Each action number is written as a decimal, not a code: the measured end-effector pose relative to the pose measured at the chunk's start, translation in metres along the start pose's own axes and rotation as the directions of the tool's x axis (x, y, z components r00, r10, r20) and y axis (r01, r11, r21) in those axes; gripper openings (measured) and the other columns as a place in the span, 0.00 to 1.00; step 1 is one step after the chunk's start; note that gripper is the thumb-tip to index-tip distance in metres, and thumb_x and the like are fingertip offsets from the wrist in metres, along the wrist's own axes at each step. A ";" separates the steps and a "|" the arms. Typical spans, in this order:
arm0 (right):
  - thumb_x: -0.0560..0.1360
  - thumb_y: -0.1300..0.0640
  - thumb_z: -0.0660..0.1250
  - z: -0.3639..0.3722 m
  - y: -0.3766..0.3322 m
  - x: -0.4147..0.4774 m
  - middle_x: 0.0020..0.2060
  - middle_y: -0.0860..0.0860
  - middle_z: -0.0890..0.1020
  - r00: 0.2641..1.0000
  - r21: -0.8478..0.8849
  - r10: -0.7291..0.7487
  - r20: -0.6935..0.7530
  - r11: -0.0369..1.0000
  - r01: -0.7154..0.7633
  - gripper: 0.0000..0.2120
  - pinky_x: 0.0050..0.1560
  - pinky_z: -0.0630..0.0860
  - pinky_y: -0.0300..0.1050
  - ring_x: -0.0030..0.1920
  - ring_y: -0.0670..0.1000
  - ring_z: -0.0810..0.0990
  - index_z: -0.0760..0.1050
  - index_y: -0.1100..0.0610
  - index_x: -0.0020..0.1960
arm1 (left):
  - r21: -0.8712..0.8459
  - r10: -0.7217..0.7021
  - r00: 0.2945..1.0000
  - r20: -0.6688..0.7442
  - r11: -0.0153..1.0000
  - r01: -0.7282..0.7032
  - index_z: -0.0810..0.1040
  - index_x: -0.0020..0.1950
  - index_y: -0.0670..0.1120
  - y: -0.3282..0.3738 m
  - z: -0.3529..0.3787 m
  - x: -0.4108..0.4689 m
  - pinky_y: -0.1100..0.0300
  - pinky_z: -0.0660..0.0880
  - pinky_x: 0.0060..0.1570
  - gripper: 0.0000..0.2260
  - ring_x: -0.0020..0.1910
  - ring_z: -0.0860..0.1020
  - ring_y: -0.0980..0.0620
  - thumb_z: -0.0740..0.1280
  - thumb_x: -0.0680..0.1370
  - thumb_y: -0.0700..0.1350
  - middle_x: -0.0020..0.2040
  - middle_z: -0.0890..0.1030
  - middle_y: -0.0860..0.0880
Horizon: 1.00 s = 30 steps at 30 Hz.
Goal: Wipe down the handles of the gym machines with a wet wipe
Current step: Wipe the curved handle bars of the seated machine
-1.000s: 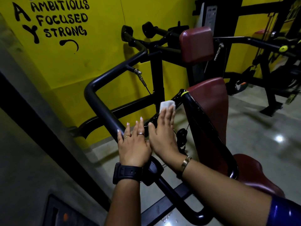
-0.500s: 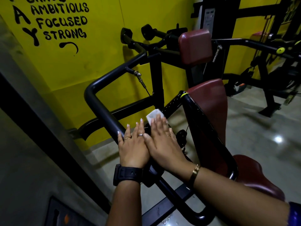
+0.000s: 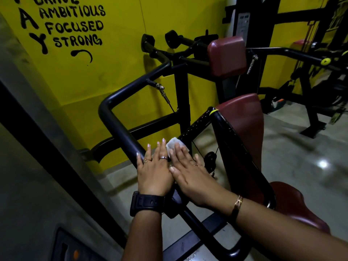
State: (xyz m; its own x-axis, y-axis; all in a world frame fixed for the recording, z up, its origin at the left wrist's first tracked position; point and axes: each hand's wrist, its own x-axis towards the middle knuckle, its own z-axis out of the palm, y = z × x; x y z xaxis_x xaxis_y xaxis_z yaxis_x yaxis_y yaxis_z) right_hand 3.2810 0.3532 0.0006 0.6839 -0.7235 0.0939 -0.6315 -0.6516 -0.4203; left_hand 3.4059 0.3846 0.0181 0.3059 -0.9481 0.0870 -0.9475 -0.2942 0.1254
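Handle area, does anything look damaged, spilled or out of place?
Nothing stands out. The right hand presses the wipe on the handle, the left hand rests on the bar beside it, and the pads look intact.

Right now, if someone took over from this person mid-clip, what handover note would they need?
Left hand: flat, fingers straight, resting on the thick black bar.
Right hand: flat, pressing the wet wipe onto the textured handle.
The wipe sits at the handle's lower part, beside the left fingertips.
Done: cannot tell how much is wiped.
To do: likely the stretch up to the yellow ring, then the upper grips.
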 end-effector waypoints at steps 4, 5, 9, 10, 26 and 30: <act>0.69 0.36 0.26 -0.013 0.015 0.014 0.74 0.42 0.31 0.997 -0.093 0.011 -0.076 0.996 -0.018 0.38 0.73 0.31 0.51 0.72 0.40 0.28 0.35 0.47 0.77 | -0.021 -0.016 1.000 -0.022 1.000 0.015 0.35 0.79 0.50 0.002 0.000 -0.001 0.46 0.37 0.75 0.32 0.79 0.40 0.49 0.52 0.82 0.49 0.80 0.43 0.51; 0.69 0.36 0.27 -0.017 0.018 0.018 0.75 0.43 0.33 0.992 -0.077 0.050 -0.113 0.995 -0.059 0.38 0.74 0.32 0.52 0.73 0.41 0.30 0.37 0.48 0.78 | -0.032 -0.020 0.999 -0.031 0.999 0.019 0.34 0.79 0.50 0.003 0.000 -0.002 0.46 0.37 0.75 0.33 0.79 0.40 0.49 0.53 0.81 0.48 0.81 0.43 0.51; 0.68 0.37 0.26 -0.023 0.009 0.018 0.78 0.46 0.44 0.980 -0.115 0.050 -0.191 0.991 -0.072 0.43 0.73 0.32 0.50 0.76 0.44 0.36 0.47 0.50 0.79 | -0.040 -0.037 0.998 -0.046 0.999 0.035 0.32 0.78 0.48 0.002 0.003 0.000 0.47 0.38 0.75 0.34 0.79 0.41 0.50 0.52 0.81 0.48 0.81 0.43 0.49; 0.68 0.38 0.26 -0.022 0.003 0.019 0.78 0.47 0.47 0.983 -0.165 0.006 -0.183 0.986 -0.036 0.43 0.72 0.30 0.50 0.77 0.45 0.39 0.49 0.51 0.79 | -0.032 -0.039 0.998 -0.042 0.999 0.038 0.31 0.77 0.47 0.002 0.003 0.000 0.48 0.38 0.75 0.34 0.79 0.40 0.51 0.52 0.82 0.49 0.80 0.42 0.48; 0.78 0.41 0.36 -0.051 0.013 0.064 0.63 0.57 0.76 0.921 -0.373 0.103 -0.375 0.893 -0.252 0.36 0.74 0.44 0.55 0.71 0.55 0.64 0.76 0.60 0.61 | -0.044 -0.035 0.997 -0.075 0.999 0.031 0.30 0.77 0.45 0.003 0.002 -0.002 0.48 0.38 0.75 0.35 0.79 0.41 0.50 0.53 0.82 0.50 0.80 0.43 0.47; 0.70 0.38 0.27 -0.034 0.000 0.063 0.64 0.60 0.75 0.965 -0.365 0.013 -0.264 0.924 -0.112 0.47 0.74 0.47 0.52 0.72 0.56 0.63 0.76 0.62 0.62 | -0.035 -0.035 0.998 -0.057 0.999 0.033 0.32 0.78 0.45 0.003 0.002 -0.001 0.47 0.38 0.75 0.35 0.79 0.39 0.50 0.54 0.82 0.49 0.80 0.42 0.48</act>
State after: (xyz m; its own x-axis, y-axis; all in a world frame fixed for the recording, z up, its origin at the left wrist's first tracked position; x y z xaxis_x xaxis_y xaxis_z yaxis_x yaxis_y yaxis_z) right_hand 3.3116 0.2993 0.0375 0.5553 -0.7664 0.3230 -0.7937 -0.6043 -0.0692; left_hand 3.4026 0.3842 0.0169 0.3441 -0.9287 0.1383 -0.9329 -0.3214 0.1626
